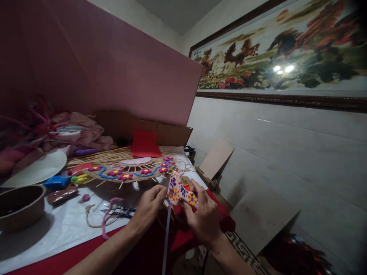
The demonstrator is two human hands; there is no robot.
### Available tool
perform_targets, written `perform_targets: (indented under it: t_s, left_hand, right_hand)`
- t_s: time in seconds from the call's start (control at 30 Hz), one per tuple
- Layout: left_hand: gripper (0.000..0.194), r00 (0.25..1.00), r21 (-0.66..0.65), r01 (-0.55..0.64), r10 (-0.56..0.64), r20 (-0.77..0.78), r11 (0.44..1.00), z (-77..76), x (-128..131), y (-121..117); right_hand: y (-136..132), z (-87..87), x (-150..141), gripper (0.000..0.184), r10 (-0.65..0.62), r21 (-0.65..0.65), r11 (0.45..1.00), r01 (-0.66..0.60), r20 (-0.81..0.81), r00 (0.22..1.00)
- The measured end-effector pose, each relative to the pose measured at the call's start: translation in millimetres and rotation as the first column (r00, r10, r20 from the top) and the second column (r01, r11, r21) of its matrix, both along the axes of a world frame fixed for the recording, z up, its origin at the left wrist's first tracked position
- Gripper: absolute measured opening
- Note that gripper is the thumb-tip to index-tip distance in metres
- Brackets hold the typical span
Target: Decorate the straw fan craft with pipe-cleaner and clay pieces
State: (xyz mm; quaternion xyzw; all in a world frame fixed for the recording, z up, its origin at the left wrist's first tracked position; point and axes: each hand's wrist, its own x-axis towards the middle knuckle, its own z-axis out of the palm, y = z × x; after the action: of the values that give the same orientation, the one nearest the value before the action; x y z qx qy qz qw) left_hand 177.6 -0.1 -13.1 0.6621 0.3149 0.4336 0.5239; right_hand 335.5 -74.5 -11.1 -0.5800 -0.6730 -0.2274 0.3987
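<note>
My right hand (203, 215) is wrapped round the handle of a hot glue gun (175, 191) with a purple, orange and yellow flower pattern. Its copper-coloured nozzle points away from me, and an orange trigger shows by my fingers. A long translucent glue stick (167, 240) runs out of the back of the gun towards me. My left hand (149, 206) is closed, thumb and fingers pressed against the gun's left side near the stick. Just beyond lies a curved cardboard piece (140, 176) with thin sticks, blue wavy line and magenta flowers.
Scissors (120, 210), pink cord (105, 221) and twine (88, 217) lie left of my hands. Further left stand a brown bowl (21, 208), a paper plate (40, 168) and clay packets (63, 194). Red paper (145, 144) leans at the back. A tiled wall (266, 152) rises on the right.
</note>
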Motion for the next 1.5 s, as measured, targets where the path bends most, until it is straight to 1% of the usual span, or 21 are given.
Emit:
perform_targets:
  t_s: [0.07, 0.13, 0.17, 0.2, 0.27, 0.37, 0.47, 0.53, 0.67, 0.77, 0.83, 0.97, 1.03, 1.1, 1.17, 1.23, 1.3, 1.37, 1.43, 1.47, 1.5]
  left_hand:
    - [0.032, 0.992, 0.14, -0.048, 0.064, -0.113, 0.989, 1.7, -2, -1]
    - [0.034, 0.967, 0.29, -0.092, 0.155, -0.204, 0.953, 2.9, -4, -1]
    - [0.035, 0.959, 0.327, -0.099, 0.178, -0.222, 0.94, 3.1, -5, 0]
    - [0.035, 0.96, 0.329, -0.101, 0.179, -0.215, 0.939, 3.0, -5, 1]
    - [0.033, 0.984, 0.237, -0.097, 0.129, -0.122, 0.967, 1.9, -6, 3]
    - [0.033, 0.992, 0.018, -0.054, 0.051, 0.113, 0.998, -2.1, -5, 11]
    - [0.034, 0.961, -0.131, 0.005, 0.032, 0.276, 0.991, -7.3, -4, 19]
    - [0.032, 0.944, -0.178, 0.034, 0.027, 0.328, 0.983, -9.0, -3, 23]
    - [0.024, 0.938, -0.152, 0.061, -0.005, 0.348, 0.987, -4.3, -4, 19]
    - [0.021, 0.943, -0.129, 0.079, -0.032, 0.332, 0.988, 2.3, -5, 13]
    - [0.022, 0.961, -0.13, 0.068, -0.03, 0.276, 0.989, 5.6, -5, 10]
    - [0.026, 0.997, -0.096, 0.014, -0.007, 0.071, 0.995, 7.9, -3, 5]
    - [0.03, 0.999, -0.035, 0.039, -0.039, -0.016, 0.999, 7.4, -3, 3]
    - [0.031, 0.992, 0.074, 0.07, -0.062, -0.108, 0.995, 6.4, -5, 2]
    - [0.031, 0.979, 0.19, 0.092, -0.054, -0.197, 0.977, 5.5, -7, 2]
    - [0.033, 0.965, 0.245, 0.128, -0.064, -0.253, 0.961, 5.4, -9, 3]
    - [0.033, 0.969, 0.218, 0.162, -0.114, -0.219, 0.962, 6.1, -8, 3]
    - [0.032, 0.984, 0.126, 0.164, -0.153, -0.089, 0.978, 7.0, -6, 3]
    - [0.031, 0.988, 0.003, 0.147, -0.147, 0.055, 0.989, 7.4, -3, 3]
    - [0.031, 0.986, -0.038, 0.136, -0.131, 0.102, 0.99, 7.4, -3, 3]
    - [0.03, 0.986, -0.048, 0.121, -0.114, 0.123, 0.992, 7.4, -3, 2]
  right_hand:
    - [-1, 0.2, -1, 0.056, 0.019, -0.012, 1.0, -0.019, 0.016, 1.0]
    - [-2, 0.7, -1, 0.055, 0.038, -0.026, 0.999, -0.037, 0.023, 0.999]
    - [-2, 1.0, -1, 0.054, 0.043, -0.029, 0.999, -0.043, 0.02, 0.999]
    - [-2, 1.3, -1, 0.054, 0.045, -0.027, 0.999, -0.044, 0.014, 0.999]
    - [-2, 1.8, 0, 0.054, 0.035, -0.014, 0.999, -0.035, 0.001, 0.999]
    - [-2, 2.5, 3, 0.056, 0.006, -0.006, 1.0, -0.006, -0.011, 1.0]
    - [-3, 2.7, 6, 0.056, -0.013, -0.02, 1.0, 0.013, -0.023, 1.0]
    - [-4, 2.5, 7, 0.056, -0.027, -0.02, 0.999, 0.026, -0.038, 0.999]
    - [-5, 1.1, 8, 0.055, -0.044, -0.032, 0.999, 0.042, -0.073, 0.996]
    - [-6, 0.9, 8, 0.056, -0.024, -0.046, 0.999, 0.021, -0.085, 0.996]
    - [-8, 1.7, 7, 0.057, -0.004, -0.039, 0.999, 0.001, -0.082, 0.997]
    - [-11, 4.3, 3, 0.057, 0.025, -0.006, 1.0, -0.025, -0.046, 0.999]
    - [-12, 5.0, 2, 0.056, 0.042, -0.008, 0.999, -0.042, -0.024, 0.999]
    - [-13, 4.6, 1, 0.055, 0.072, -0.031, 0.997, -0.073, -0.008, 0.997]
    - [-14, 3.3, 2, 0.056, 0.108, -0.061, 0.992, -0.108, 0.006, 0.994]
    - [-14, 1.8, 3, 0.058, 0.124, -0.075, 0.989, -0.124, -0.015, 0.992]
    - [-14, 0.8, 4, 0.058, 0.111, -0.075, 0.99, -0.117, -0.086, 0.99]
    - [-13, 0.8, 4, 0.058, 0.077, -0.066, 0.994, -0.089, -0.163, 0.983]
    - [-12, 1.5, 4, 0.058, 0.044, -0.059, 0.997, -0.056, -0.194, 0.98]
    - [-11, 2.0, 4, 0.058, 0.028, -0.057, 0.998, -0.039, -0.19, 0.981]
    - [-10, 2.5, 4, 0.059, 0.012, -0.057, 0.998, -0.023, -0.18, 0.984]
